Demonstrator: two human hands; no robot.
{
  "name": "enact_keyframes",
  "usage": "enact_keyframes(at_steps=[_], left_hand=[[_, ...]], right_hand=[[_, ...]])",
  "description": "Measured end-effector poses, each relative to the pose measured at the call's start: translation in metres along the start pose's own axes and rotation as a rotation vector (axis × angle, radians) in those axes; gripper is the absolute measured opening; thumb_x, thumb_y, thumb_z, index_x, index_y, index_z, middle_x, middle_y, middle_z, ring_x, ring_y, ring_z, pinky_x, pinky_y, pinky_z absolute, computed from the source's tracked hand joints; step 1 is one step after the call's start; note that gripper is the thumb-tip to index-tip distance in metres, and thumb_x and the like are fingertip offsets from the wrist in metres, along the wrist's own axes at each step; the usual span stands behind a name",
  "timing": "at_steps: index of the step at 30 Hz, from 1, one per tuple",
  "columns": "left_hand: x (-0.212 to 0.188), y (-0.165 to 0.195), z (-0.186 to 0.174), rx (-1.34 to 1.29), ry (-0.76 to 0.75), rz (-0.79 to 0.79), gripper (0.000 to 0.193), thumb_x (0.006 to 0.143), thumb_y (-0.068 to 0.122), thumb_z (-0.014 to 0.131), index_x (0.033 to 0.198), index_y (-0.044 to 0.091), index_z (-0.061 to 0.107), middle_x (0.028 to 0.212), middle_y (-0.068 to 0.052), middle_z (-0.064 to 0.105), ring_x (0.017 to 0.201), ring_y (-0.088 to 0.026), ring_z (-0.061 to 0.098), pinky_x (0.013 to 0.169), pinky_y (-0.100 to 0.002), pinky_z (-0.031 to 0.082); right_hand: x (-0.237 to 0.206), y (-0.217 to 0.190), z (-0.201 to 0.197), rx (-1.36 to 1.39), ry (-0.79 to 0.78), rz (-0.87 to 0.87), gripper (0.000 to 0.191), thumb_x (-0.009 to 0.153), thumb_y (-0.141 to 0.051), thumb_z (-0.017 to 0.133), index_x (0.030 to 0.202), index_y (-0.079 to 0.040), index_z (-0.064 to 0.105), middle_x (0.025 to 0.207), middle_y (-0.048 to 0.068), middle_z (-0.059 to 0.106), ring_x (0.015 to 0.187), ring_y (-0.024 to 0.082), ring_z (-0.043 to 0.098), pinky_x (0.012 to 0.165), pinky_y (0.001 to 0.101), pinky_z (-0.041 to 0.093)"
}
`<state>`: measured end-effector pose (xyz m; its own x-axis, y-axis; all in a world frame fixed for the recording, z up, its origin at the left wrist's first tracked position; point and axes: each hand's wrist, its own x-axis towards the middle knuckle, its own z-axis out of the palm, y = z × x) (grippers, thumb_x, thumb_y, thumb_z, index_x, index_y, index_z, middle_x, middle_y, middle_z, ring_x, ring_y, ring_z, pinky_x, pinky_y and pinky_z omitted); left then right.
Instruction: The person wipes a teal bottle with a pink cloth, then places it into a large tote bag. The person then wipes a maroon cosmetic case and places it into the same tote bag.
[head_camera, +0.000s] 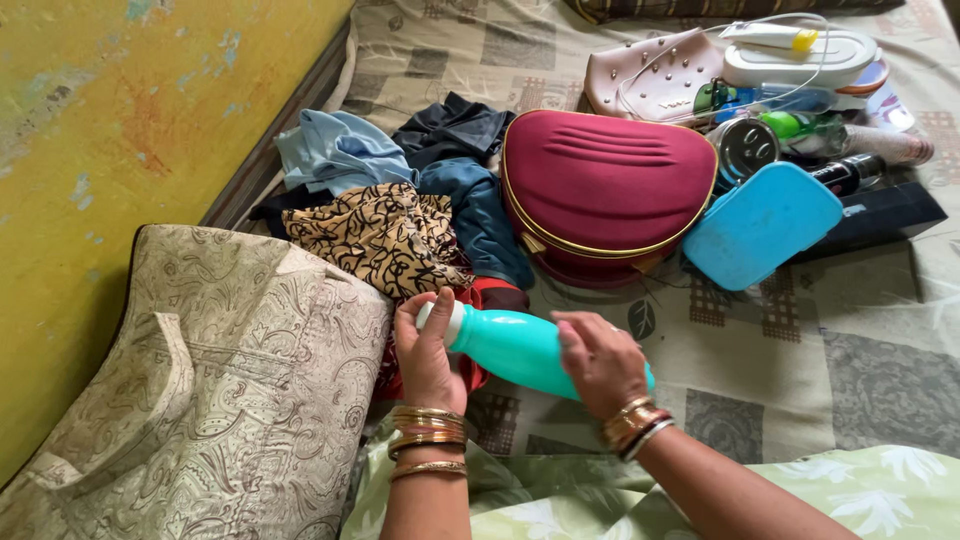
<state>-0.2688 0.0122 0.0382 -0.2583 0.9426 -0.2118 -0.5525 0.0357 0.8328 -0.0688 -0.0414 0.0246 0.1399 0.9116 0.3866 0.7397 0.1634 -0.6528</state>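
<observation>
Head view: patterned bedsheet (800, 350), yellow wall (120, 130)

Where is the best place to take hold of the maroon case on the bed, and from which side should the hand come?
Probably at the rounded top edge of the maroon case, coming from above. It lies flat with its domed lid up; clothes crowd its left and the blue lid its right. Both hands, left hand and right hand, currently hold the teal bottle.

Counted: one teal bottle (520, 348), two hands (left (428, 358), right (600, 362)). One maroon case (605, 180), one blue lid (762, 224), one pink pouch (652, 78), one paisley bag (200, 400), one patterned cloth (380, 235).
</observation>
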Motion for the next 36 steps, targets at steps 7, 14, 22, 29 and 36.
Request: enact_keyframes(at_steps=[7, 14, 22, 29, 36], left_hand=[[-0.008, -0.002, 0.004, 0.62, 0.245, 0.232, 0.06, 0.084, 0.046, 0.082, 0.114, 0.006, 0.049, 0.109, -0.007, 0.057, 0.095, -0.02, 0.063, 0.081, -0.036, 0.057], [-0.029, 0.008, 0.013, 0.07, -0.18, 0.229, 0.051, 0.083, 0.02, 0.08, 0.124, 0.007, 0.053, 0.118, -0.008, 0.062, 0.106, -0.019, 0.062, 0.093, -0.034, 0.054], [-0.021, -0.001, 0.008, -0.31, -0.181, -0.016, 0.038, 0.091, 0.022, 0.073, 0.119, 0.007, 0.051, 0.113, -0.01, 0.062, 0.101, -0.019, 0.061, 0.089, -0.035, 0.052], [0.0, -0.018, 0.005, -0.014, -0.048, 0.06, 0.049, 0.084, 0.034, 0.081, 0.116, 0.01, 0.052, 0.108, -0.005, 0.059, 0.1, -0.017, 0.058, 0.092, -0.035, 0.051], [-0.009, -0.012, 0.012, 0.199, 0.131, 0.068, 0.053, 0.08, 0.033, 0.083, 0.114, 0.008, 0.051, 0.107, -0.006, 0.06, 0.096, -0.018, 0.061, 0.087, -0.037, 0.055]], right_hand=[[-0.043, 0.087, -0.023, -0.115, -0.029, 0.344, 0.042, 0.099, -0.04, 0.044, 0.11, -0.015, 0.076, 0.1, 0.012, 0.076, 0.096, 0.035, 0.068, 0.087, 0.0462, 0.051], [0.017, 0.003, -0.021, 0.003, -0.019, 0.26, 0.039, 0.096, -0.036, 0.044, 0.107, -0.016, 0.075, 0.089, 0.01, 0.073, 0.085, 0.032, 0.068, 0.078, 0.0458, 0.052], [0.023, -0.099, 0.003, 0.01, 0.086, -0.383, 0.034, 0.098, -0.03, 0.056, 0.124, -0.011, 0.066, 0.114, 0.012, 0.072, 0.099, 0.032, 0.068, 0.088, 0.0451, 0.05], [-0.014, 0.01, -0.008, -0.088, -0.004, -0.079, 0.03, 0.1, -0.03, 0.053, 0.12, -0.015, 0.069, 0.112, 0.008, 0.074, 0.102, 0.031, 0.07, 0.092, 0.0441, 0.05], [-0.057, 0.102, -0.034, -0.255, -0.028, 0.139, 0.043, 0.103, -0.036, 0.038, 0.111, -0.011, 0.072, 0.11, 0.012, 0.074, 0.104, 0.035, 0.066, 0.093, 0.0477, 0.048]])
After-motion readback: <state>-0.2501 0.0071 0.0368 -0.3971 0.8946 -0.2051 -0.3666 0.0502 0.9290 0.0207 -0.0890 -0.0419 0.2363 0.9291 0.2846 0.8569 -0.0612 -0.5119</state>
